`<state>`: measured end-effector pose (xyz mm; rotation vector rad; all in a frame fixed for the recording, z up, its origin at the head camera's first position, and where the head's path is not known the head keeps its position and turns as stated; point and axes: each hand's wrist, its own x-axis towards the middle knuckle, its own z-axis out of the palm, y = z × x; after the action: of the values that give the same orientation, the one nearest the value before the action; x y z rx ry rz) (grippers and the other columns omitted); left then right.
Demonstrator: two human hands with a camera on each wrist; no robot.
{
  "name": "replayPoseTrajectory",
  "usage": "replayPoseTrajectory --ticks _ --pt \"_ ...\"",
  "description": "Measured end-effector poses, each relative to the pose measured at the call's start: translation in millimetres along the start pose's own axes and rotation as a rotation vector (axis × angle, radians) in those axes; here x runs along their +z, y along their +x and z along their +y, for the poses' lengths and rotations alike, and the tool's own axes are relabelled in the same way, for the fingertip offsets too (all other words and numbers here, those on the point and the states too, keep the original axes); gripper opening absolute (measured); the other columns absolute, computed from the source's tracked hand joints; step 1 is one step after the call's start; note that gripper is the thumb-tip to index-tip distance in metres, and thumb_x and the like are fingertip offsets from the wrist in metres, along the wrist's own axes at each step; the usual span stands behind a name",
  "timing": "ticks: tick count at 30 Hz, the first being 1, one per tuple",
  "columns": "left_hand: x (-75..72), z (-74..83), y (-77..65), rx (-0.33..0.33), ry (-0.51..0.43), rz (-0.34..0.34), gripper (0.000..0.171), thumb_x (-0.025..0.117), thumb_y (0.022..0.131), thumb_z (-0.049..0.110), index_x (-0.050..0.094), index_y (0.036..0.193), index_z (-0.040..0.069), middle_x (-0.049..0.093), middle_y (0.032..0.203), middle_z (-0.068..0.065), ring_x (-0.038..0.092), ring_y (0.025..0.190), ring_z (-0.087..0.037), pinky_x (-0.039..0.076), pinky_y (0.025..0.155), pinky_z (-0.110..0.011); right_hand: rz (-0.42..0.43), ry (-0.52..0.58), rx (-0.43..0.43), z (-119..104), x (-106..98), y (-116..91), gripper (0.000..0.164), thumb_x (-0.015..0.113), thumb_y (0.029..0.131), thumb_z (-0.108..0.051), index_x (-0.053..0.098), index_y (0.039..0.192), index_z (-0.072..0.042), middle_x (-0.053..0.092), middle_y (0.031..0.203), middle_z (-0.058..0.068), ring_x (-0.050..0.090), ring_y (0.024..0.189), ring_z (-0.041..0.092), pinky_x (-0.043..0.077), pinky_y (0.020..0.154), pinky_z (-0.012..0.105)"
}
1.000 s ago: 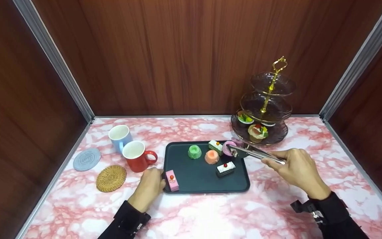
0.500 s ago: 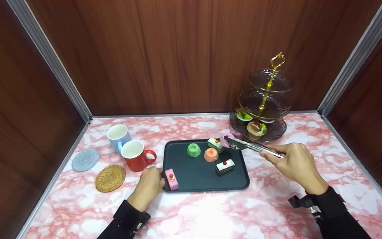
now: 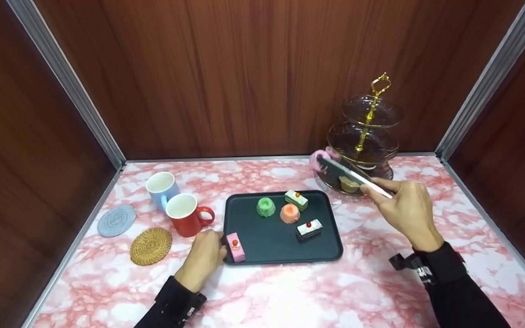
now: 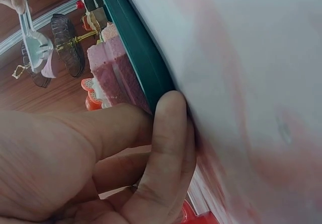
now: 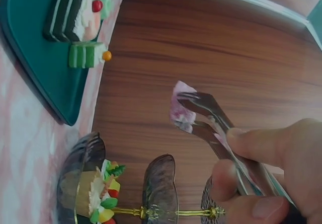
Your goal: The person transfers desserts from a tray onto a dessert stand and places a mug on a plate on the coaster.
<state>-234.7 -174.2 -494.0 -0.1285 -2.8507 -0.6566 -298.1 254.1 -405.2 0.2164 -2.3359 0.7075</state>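
Note:
In the head view my right hand [image 3: 407,212] grips metal tongs [image 3: 358,176], their tips beside the tiered stand [image 3: 366,136]. A pink-purple dessert [image 5: 181,103] is pinched between the tong tips in the right wrist view, raised off the tray. My left hand [image 3: 204,255] is at the left edge of the dark green tray [image 3: 267,243]. The left wrist view shows thumb and fingers pinching its rim [image 4: 143,58]. On the tray lie a pink cake slice [image 3: 235,248], a green jelly-like dessert [image 3: 265,207], an orange one [image 3: 290,213] and two layered cake slices.
A fruit-topped tart [image 3: 348,183] sits on the stand's bottom plate, partly hidden behind the tongs. To the tray's left stand a red mug [image 3: 186,222] and a light blue mug [image 3: 160,184]. A grey coaster [image 3: 116,220] and a woven coaster [image 3: 151,246] lie farther left.
The tongs have lifted the pink-purple dessert from the tray's back right corner, up and away to in front of the stand. My left hand stays on the tray rim.

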Motion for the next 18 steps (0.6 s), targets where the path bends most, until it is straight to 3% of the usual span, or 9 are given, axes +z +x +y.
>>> replayPoseTrajectory --ticks 4,9,12,18 --pt "0.2 1.2 -0.2 0.003 -0.001 -0.002 0.017 0.067 0.070 0.006 0.068 0.087 0.004 0.065 0.076 -0.009 0.060 0.073 -0.022 0.049 0.068 -0.037 0.042 -0.008 0.034 1.7 2.0 11.7 0.038 0.073 0.069 -0.053 0.073 0.100 -0.030 0.068 0.061 0.001 0.037 0.041 0.016 0.021 0.038 0.033" --pt "-0.6 1.9 -1.2 0.013 0.011 0.009 0.016 0.066 0.069 0.006 0.068 0.085 0.004 0.064 0.075 -0.009 0.060 0.072 -0.021 0.049 0.067 -0.037 0.093 -0.029 0.050 4.2 6.4 25.7 0.041 0.069 0.072 -0.054 0.072 0.102 -0.026 0.072 0.080 0.010 0.051 0.050 0.024 0.025 0.042 0.034" --pt "-0.7 1.9 -1.5 0.012 0.016 0.012 0.015 0.067 0.068 0.005 0.068 0.083 0.004 0.063 0.073 -0.009 0.058 0.071 -0.021 0.048 0.066 -0.036 0.099 -0.059 0.075 5.4 9.9 34.0 0.041 0.066 0.074 -0.055 0.072 0.104 -0.026 0.072 0.087 0.012 0.060 0.060 0.033 0.031 0.045 0.038" --pt "0.7 -0.2 -0.7 0.021 0.021 0.021 0.012 0.067 0.069 0.005 0.067 0.081 0.004 0.063 0.072 -0.009 0.059 0.071 -0.022 0.048 0.066 -0.037 0.065 -0.145 0.137 8.1 19.0 47.8 0.043 0.060 0.078 -0.058 0.069 0.108 -0.029 0.071 0.098 0.012 0.063 0.078 0.041 0.033 0.047 0.043"
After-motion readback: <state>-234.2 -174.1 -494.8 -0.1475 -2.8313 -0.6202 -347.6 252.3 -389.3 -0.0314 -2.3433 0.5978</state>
